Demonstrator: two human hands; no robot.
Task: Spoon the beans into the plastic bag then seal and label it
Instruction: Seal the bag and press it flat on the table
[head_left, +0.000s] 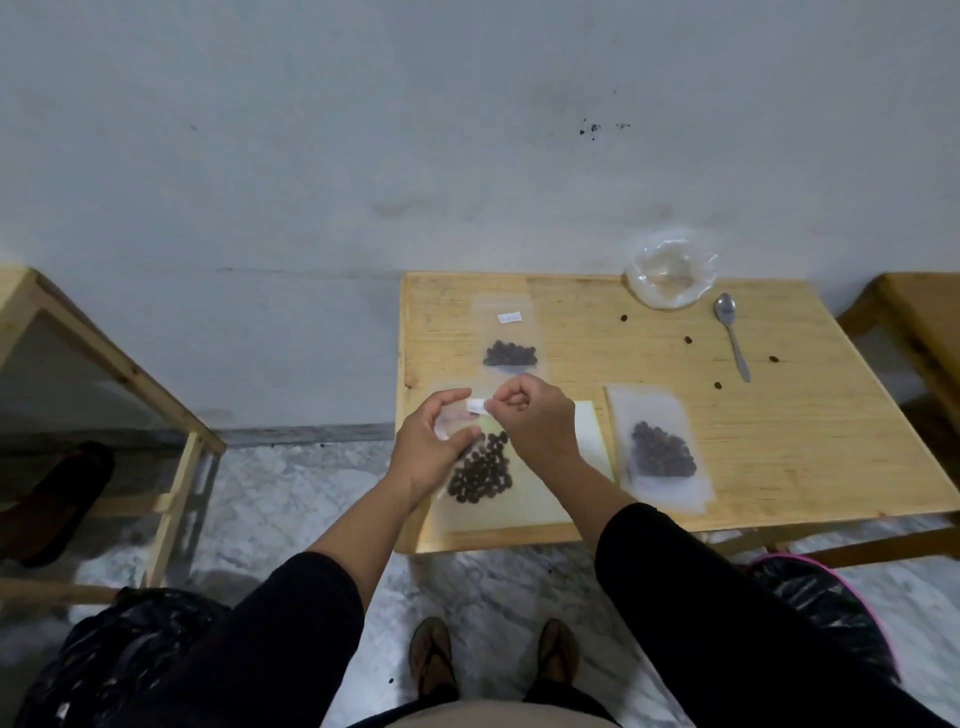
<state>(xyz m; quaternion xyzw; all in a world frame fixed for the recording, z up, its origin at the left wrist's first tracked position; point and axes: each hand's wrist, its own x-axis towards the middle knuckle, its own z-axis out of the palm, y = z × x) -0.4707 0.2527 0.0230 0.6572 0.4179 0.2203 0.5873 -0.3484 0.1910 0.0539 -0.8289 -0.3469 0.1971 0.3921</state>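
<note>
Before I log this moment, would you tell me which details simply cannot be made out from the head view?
- Writing on the white label pinched between left hand and right hand: too small, partly covered by fingers.
- Held bag: its seal hidden behind both hands.
- Far bag: label text too small.
- Clear bowl: contents blurred.

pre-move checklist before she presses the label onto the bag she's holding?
1. Bag held: ok. Left hand grips the held bag by its upper part.
2. Label in hand: ok. Right hand pinches the white label at the bag's top.
3. Beans inside: ok. Beans sit low in the bag.
4. Seal closed: cannot tell; the hands cover it.
5. Label stuck flat: cannot tell.
6. Spills: not ok. Loose beans lie on the table near the spoon.
</note>
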